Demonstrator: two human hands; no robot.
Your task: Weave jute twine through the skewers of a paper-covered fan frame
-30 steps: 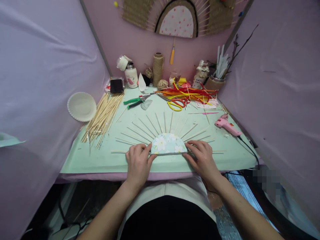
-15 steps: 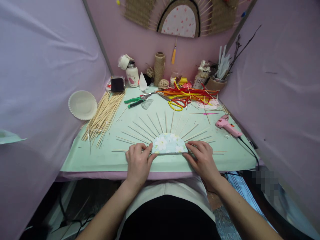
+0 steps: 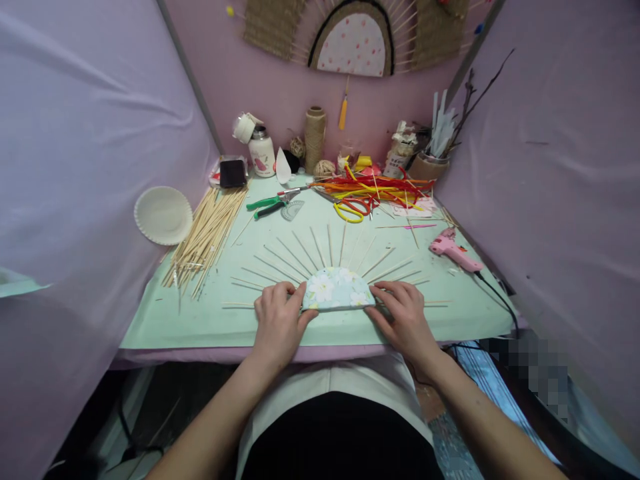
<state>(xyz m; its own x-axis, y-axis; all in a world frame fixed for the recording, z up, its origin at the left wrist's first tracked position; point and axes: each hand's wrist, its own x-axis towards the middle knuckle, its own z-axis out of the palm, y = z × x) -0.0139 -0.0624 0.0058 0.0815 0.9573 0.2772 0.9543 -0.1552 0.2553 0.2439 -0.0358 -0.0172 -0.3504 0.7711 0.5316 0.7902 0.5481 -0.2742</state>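
With your left hand (image 3: 279, 315) you pinch the left corner of the floral half-round panel (image 3: 339, 291), and with your right hand (image 3: 406, 315) its right corner. The panel lies near the front edge of the green-covered table (image 3: 200, 328), and thin wooden sticks (image 3: 378, 262) spread from its curved side.

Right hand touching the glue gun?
Apart. The head view shows bare tabletop between the right hand and the pink glue gun.
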